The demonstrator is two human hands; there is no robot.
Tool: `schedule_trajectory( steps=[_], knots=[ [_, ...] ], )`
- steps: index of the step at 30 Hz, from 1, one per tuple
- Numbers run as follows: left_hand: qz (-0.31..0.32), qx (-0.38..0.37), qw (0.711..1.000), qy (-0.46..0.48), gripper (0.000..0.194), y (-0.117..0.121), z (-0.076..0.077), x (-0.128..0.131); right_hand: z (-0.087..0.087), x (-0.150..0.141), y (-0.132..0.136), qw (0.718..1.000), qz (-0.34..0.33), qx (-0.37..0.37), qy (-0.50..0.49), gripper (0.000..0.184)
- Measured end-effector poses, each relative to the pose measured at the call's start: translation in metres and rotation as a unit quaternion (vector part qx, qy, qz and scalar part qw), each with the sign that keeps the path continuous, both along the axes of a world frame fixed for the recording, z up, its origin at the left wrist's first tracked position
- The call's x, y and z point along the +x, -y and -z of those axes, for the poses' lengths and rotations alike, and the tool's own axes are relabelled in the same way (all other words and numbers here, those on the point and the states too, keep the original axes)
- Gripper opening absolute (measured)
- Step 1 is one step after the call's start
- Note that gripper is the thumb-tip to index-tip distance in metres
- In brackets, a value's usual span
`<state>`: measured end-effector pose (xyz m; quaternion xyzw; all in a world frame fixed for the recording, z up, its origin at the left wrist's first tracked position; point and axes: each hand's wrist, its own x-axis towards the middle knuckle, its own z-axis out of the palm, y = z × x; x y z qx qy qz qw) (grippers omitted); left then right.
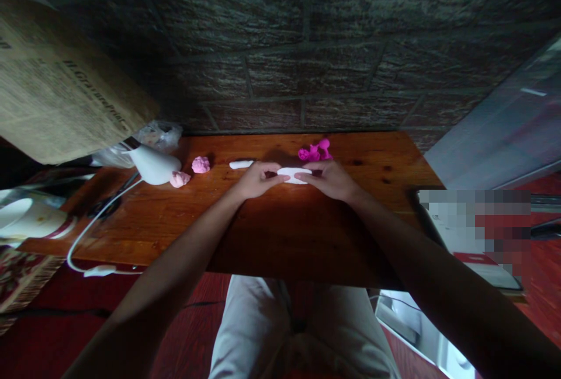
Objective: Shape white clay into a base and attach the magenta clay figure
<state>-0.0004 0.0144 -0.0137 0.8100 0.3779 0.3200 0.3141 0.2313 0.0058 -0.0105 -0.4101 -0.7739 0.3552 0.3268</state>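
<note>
Between my two hands is a smooth white oblong piece (294, 175), perhaps modelling clay, held just above the wooden table. My left hand (259, 179) pinches its left end, thumb in front and fingers behind. The right end is gripped the same way by my right hand (329, 179). A second white elongated piece (241, 164) lies on the table just behind my left hand. Bright magenta lumpy shapes (315, 150) sit beyond my right hand, near the wall. Two pale pink crumpled lumps, one farther back (201, 164) and one nearer (179, 178), rest to the left.
A lamp with a white base (158, 164) and a printed paper shade (65, 87) stands at left, its cord (83, 239) hanging over the table edge. A paper cup (30, 218) is at far left. A blurred-out flat device (473, 239) lies at right. A brick-patterned wall (280, 46) backs the table.
</note>
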Motion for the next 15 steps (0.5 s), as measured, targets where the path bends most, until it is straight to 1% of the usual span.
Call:
schedule_trajectory(
  steps=[5, 9, 15],
  knots=[
    [-0.007, -0.011, 1.000, 0.010, 0.034, -0.0008, -0.0002, 0.0000, -0.0019, 0.0006, 0.0012, 0.999, -0.002, -0.021, -0.025, 0.033],
    [-0.022, -0.001, 1.000, -0.001, 0.035, -0.0013, 0.0000, 0.0004, -0.0025, 0.0023, -0.0010, 0.998, 0.012, -0.012, -0.054, 0.028],
    [-0.016, -0.007, 1.000, -0.002, 0.034, -0.0016, 0.0018, -0.0005, -0.0020, 0.0048, -0.0025, 1.000, 0.005, 0.014, -0.010, 0.023]
  ],
)
